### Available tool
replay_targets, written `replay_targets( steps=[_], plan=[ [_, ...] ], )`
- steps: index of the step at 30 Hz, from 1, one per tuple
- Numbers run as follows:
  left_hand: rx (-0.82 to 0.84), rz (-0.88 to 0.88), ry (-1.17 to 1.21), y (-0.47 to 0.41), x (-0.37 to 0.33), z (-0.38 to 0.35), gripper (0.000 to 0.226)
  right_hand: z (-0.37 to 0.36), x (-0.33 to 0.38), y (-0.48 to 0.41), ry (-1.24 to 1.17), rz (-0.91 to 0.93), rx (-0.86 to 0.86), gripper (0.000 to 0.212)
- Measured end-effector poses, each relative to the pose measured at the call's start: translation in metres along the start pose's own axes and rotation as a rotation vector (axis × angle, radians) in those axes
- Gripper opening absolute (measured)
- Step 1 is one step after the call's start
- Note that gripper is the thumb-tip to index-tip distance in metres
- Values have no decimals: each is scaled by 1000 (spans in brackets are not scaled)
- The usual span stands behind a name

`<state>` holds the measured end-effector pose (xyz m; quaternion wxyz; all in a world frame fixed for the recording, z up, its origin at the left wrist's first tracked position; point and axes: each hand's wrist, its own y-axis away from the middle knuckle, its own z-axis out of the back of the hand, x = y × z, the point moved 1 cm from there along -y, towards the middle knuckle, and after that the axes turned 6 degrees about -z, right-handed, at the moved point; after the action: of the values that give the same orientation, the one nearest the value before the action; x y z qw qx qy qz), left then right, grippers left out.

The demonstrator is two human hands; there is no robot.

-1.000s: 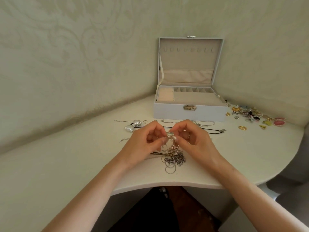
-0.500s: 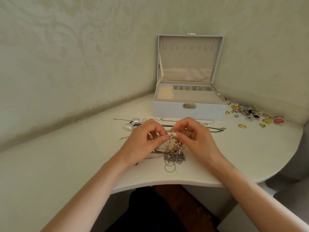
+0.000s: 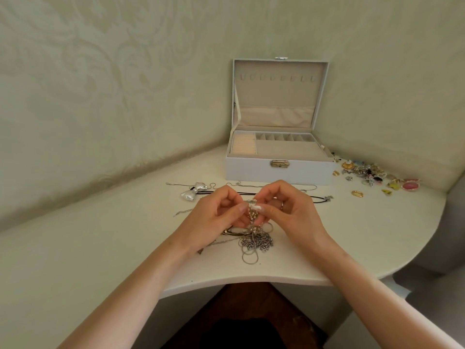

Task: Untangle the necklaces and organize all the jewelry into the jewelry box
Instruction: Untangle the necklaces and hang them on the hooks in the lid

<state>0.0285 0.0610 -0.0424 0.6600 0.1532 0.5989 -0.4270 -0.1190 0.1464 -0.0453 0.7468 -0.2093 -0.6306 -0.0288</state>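
The jewelry box point(image 3: 276, 172) is stood open at the back of the white table point(image 3: 377, 235), with its lid held upright against the wall. A padded ring section is seen at the left of its tray, and a row of small slots along the back.

The tangle of necklaces point(image 3: 255, 239) is laid in front of the box, nearer the table's front edge. A beaded strand point(image 3: 251, 215) is lifted out of it and is pinched from 2 sides: by the thumb and forefinger of the left hand point(image 3: 216, 215) and by those of the right hand point(image 3: 289, 210). Both hands are held just above the tangle, in line with the box's latch, with the other fingers curled and the fingertips almost meeting. A ring is worn on 1 finger of the right hand.

Between the hands and the box front, a black cord necklace point(image 3: 318, 201) and a thin silver chain point(image 3: 309, 186) are stretched across the table. A silver bow pendant point(image 3: 195, 191) is laid in front of the box's left corner. To the right of the box, a cluster of small coloured pieces point(image 3: 372, 172) is spread, and a gold oval piece point(image 3: 357, 193) is set apart, in front of that cluster.
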Motion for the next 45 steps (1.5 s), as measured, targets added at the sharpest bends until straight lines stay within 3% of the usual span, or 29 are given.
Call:
replay_targets(
  steps=[5, 14, 17, 25, 29, 33, 36, 45],
  plan=[
    [21, -15, -77, 0, 3, 0, 19, 1, 2, 0, -46, 20, 10, 19],
    [-55, -64, -13, 1, -5, 3, 6, -4, -2, 2, 400, -89, 76, 32],
    [-67, -45, 25, 2, -6, 3, 5, -5, -2, 2, 439, -75, 49, 23],
    [-129, -14, 8, 1, -2, 7, 6, 1, 1, 3, 259, -70, -40, 10],
    [-66, -7, -40, 1, 2, 7, 15, 3, 1, 4, 175, -44, -34, 5],
    [-11, -18, -112, 1, 3, 6, 7, 1, 2, 4, 176, -30, -15, 5],
    [28, -15, -127, 2, 1, 4, 21, 0, 1, 4, 189, -27, -7, 8],
    [59, -14, -145, 2, 5, 4, 5, 1, -1, 2, 166, -28, 2, 8]
  ],
)
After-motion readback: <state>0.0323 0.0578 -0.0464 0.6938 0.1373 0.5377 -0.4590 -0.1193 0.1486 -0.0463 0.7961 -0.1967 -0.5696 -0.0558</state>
